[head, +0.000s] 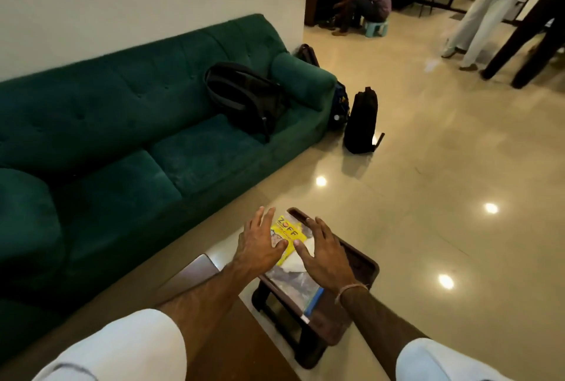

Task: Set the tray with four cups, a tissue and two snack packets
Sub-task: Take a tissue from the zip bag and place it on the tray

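Sleeves [128,347] nearest; both hands, left [260,246] and right [325,253], spread flat, settling packets [286,232] and tissue [301,253] on tray [363,261]; cups probably next

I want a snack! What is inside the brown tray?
In the tray: a yellow packet, a clear packet and something white. The hands hide part, and no cups show.

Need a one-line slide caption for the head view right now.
Both hands, left and right, spread open over a yellow snack packet, a tissue and a clear packet on the dark tray.
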`<state>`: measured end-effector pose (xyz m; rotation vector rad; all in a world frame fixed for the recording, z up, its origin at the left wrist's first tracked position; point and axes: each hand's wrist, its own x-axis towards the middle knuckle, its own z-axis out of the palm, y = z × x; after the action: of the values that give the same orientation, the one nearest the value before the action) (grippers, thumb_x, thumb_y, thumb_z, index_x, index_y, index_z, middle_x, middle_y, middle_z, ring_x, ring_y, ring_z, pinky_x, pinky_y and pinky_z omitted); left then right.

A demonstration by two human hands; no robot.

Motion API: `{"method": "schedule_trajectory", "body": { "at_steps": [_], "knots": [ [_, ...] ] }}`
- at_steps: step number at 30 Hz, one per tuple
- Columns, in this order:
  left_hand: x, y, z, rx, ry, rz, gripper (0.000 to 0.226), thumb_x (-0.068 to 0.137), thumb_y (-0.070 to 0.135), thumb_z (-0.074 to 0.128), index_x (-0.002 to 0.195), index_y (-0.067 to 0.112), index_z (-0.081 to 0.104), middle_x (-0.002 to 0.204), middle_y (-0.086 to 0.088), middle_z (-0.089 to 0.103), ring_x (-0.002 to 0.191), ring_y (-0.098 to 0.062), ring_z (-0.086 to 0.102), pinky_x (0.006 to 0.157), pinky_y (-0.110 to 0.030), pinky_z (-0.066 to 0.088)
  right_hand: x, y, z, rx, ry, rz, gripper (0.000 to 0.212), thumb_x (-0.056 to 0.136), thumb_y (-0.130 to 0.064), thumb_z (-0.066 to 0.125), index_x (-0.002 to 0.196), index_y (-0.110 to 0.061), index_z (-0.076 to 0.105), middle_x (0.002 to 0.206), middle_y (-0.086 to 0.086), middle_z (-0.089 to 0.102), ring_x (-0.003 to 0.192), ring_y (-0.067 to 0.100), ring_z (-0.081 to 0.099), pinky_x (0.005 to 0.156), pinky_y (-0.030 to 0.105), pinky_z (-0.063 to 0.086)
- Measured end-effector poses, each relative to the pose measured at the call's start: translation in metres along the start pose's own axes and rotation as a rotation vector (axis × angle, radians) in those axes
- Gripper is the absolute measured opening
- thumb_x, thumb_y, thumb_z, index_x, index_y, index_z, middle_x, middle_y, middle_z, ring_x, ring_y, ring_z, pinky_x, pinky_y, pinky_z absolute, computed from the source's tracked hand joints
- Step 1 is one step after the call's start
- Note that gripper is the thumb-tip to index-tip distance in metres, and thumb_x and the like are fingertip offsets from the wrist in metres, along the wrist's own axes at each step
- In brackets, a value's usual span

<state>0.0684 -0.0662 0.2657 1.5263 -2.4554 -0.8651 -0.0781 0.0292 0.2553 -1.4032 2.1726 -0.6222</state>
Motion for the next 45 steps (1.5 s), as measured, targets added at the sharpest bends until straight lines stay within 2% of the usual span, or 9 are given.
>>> {"method": "schedule_trajectory", "body": {
  "at_steps": [6,9,18,22,26,31,35,39,45],
  "knots": [
    [0.034,-0.007,0.084,0.065,-0.134,-0.012,0.085,0.088,0.045,0.063,0.156,0.024,0.019,0.165,-0.003,0.016,0.148,-0.028,0.020,0.116,-0.044,0.027,0.015,0.076,0.030,-0.006,-0.032,0.150,0.077,0.088,-0.070,0.032,0.152,-0.028,0.026,0.162,-0.002,0.023,0.144,0.026,0.033,0.113,0.049,0.033],
    [0.052,-0.019,0.134,0.094,-0.195,0.014,0.084,0.088,0.048,0.062,0.156,0.024,0.019,0.164,-0.005,0.020,0.148,-0.028,0.021,0.118,-0.044,0.026,0.022,0.118,0.057,-0.028,-0.059,0.198,0.069,0.094,-0.063,0.038,0.153,-0.030,0.024,0.163,-0.003,0.020,0.143,0.028,0.033,0.114,0.050,0.029],
    [0.081,-0.047,0.254,0.114,-0.320,0.037,0.072,0.085,0.042,0.063,0.148,0.022,0.035,0.151,-0.007,0.038,0.135,-0.030,0.037,0.109,-0.047,0.037,0.037,0.210,0.127,-0.025,-0.147,0.315,0.067,0.095,-0.064,0.035,0.153,-0.033,0.022,0.164,-0.004,0.015,0.146,0.030,0.026,0.114,0.058,0.022],
    [0.086,-0.050,0.293,0.204,-0.332,0.070,0.060,0.083,0.048,0.063,0.134,0.021,0.046,0.137,-0.008,0.050,0.125,-0.029,0.045,0.102,-0.045,0.040,0.045,0.240,0.153,-0.006,-0.148,0.337,0.067,0.094,-0.062,0.037,0.152,-0.033,0.023,0.163,-0.003,0.019,0.144,0.031,0.029,0.115,0.059,0.026],
    [0.091,-0.047,0.320,0.241,-0.328,0.059,0.053,0.077,0.052,0.065,0.115,0.018,0.050,0.119,-0.009,0.056,0.113,-0.030,0.051,0.095,-0.045,0.043,0.053,0.258,0.168,-0.028,-0.111,0.318,0.061,0.094,-0.057,0.042,0.147,-0.027,0.034,0.150,0.001,0.036,0.132,0.029,0.040,0.108,0.056,0.036],
    [0.090,-0.038,0.334,0.105,-0.239,-0.043,0.033,0.080,0.031,0.062,0.103,0.008,0.054,0.107,-0.015,0.060,0.101,-0.036,0.059,0.082,-0.043,0.048,0.061,0.272,0.180,-0.048,0.011,0.291,0.042,0.096,-0.040,0.048,0.132,-0.018,0.051,0.129,0.008,0.051,0.116,0.030,0.050,0.099,0.048,0.045],
    [0.095,-0.037,0.328,0.001,-0.119,-0.150,0.022,0.078,0.023,0.059,0.095,0.011,0.066,0.099,-0.014,0.069,0.096,-0.036,0.064,0.080,-0.040,0.054,0.071,0.276,0.185,0.034,0.100,0.291,0.020,0.092,-0.022,0.056,0.109,-0.013,0.062,0.112,0.010,0.063,0.104,0.030,0.060,0.092,0.043,0.049],
    [0.094,-0.043,0.319,-0.094,0.047,-0.045,0.011,0.081,0.022,0.059,0.081,0.011,0.059,0.082,-0.009,0.064,0.078,-0.028,0.060,0.068,-0.039,0.051,0.085,0.264,0.184,0.244,0.183,0.329,0.011,0.088,-0.020,0.064,0.092,-0.014,0.073,0.091,0.004,0.075,0.085,0.021,0.070,0.085,0.039,0.056],
    [0.091,-0.044,0.307,-0.154,0.181,-0.018,0.012,0.090,0.020,0.059,0.089,0.009,0.053,0.077,-0.009,0.061,0.068,-0.023,0.055,0.058,-0.034,0.042,0.105,0.227,0.175,0.658,0.470,0.523,0.010,0.083,-0.017,0.061,0.074,-0.019,0.065,0.067,0.003,0.071,0.056,0.018,0.070,0.062,0.043,0.062]
  ]
}}
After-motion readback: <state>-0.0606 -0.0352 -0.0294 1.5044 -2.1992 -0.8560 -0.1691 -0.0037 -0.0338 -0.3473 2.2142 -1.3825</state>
